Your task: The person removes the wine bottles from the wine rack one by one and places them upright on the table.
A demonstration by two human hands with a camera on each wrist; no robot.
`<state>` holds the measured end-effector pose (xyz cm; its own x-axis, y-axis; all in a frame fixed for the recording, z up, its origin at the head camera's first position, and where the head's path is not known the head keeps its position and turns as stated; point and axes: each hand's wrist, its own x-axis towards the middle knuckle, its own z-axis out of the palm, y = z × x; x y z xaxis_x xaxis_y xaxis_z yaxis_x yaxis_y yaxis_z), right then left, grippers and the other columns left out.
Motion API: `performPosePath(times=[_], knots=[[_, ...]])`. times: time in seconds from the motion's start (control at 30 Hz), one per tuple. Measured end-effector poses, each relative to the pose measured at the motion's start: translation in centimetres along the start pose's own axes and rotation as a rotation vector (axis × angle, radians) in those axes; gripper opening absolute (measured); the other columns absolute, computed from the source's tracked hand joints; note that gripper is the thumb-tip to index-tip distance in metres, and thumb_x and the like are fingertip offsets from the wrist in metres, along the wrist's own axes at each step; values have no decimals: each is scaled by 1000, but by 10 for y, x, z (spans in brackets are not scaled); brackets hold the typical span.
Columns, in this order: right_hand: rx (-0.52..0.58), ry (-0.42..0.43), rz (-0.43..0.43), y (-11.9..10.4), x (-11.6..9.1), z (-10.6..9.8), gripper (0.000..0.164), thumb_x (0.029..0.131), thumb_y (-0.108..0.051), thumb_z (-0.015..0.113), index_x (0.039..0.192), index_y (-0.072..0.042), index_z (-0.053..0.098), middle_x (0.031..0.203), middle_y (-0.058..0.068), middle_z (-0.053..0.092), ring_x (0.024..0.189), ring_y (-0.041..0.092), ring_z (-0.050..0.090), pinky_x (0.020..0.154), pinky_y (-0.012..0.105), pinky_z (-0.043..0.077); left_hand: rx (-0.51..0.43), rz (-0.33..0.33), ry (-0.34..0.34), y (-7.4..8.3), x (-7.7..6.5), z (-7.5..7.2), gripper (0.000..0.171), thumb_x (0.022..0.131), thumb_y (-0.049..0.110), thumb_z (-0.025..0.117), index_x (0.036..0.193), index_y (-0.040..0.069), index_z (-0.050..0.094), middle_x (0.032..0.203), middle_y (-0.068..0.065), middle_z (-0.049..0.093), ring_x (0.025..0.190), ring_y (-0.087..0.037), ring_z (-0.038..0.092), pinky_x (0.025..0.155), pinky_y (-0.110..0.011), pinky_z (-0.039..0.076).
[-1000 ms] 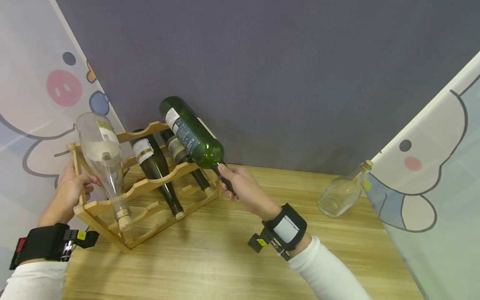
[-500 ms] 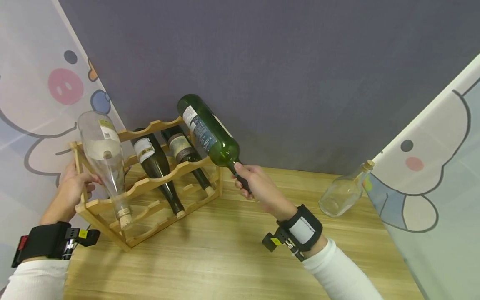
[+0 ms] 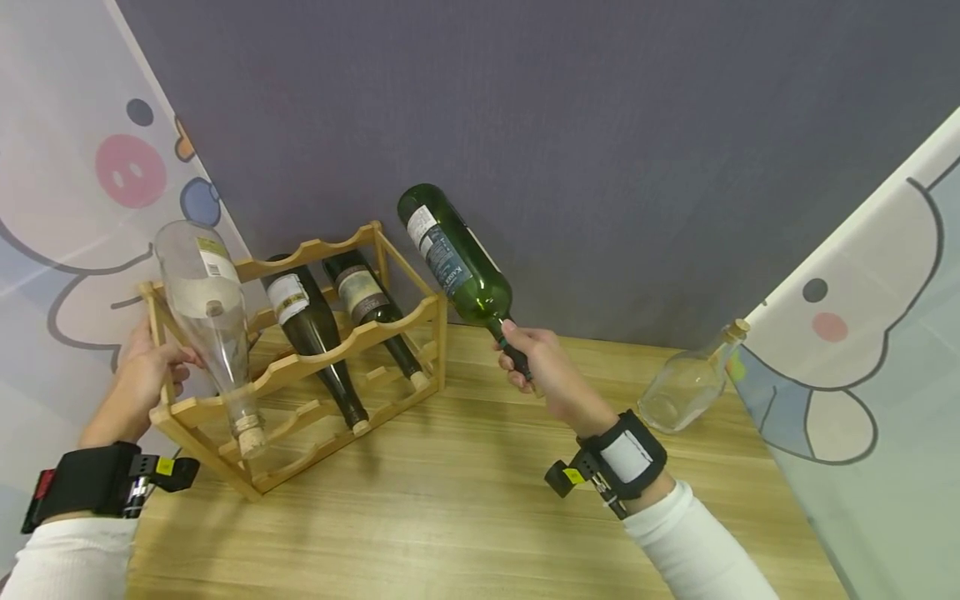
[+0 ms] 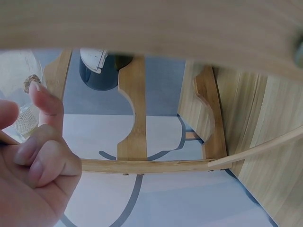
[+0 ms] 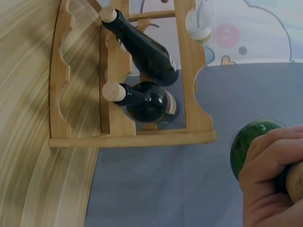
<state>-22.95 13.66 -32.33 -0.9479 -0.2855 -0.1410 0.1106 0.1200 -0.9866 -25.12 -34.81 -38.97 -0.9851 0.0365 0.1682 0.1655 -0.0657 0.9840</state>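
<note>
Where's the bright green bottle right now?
In the head view, the bright green bottle is near the middle, held by its neck in the person's right grip, just right of the wooden rack.

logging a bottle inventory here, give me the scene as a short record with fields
right grip: around the neck of the green bottle, base up
green bottle position: clear of the wooden rack, beyond its right end
left grip: on the rack's left end
upper tier: tall clear bottle, corked
lower tier: white-labelled dark bottle; beige-labelled dark bottle
table, right side: squat clear bottle, corked
</note>
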Motion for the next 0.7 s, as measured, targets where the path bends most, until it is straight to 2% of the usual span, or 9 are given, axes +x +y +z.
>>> performPosePath(times=[0.4, 0.7], knots=[[-13, 27, -11, 5, -1, -17, 40, 106, -38, 38, 103, -1, 53, 69, -4, 46, 51, 6, 41, 49, 19, 32, -6, -12, 11, 3, -1, 2, 51, 93, -12, 29, 130, 24, 28, 67, 2, 63, 44, -8, 38, 41, -34, 15], [-42, 37, 12, 11, -3, -28, 39, 107, -38, 36, 104, -2, 52, 69, -4, 46, 50, 6, 41, 49, 19, 33, 14, -27, 24, 3, -2, 2, 49, 93, -12, 28, 126, 25, 30, 68, 3, 62, 44, -8, 38, 39, -29, 22]])
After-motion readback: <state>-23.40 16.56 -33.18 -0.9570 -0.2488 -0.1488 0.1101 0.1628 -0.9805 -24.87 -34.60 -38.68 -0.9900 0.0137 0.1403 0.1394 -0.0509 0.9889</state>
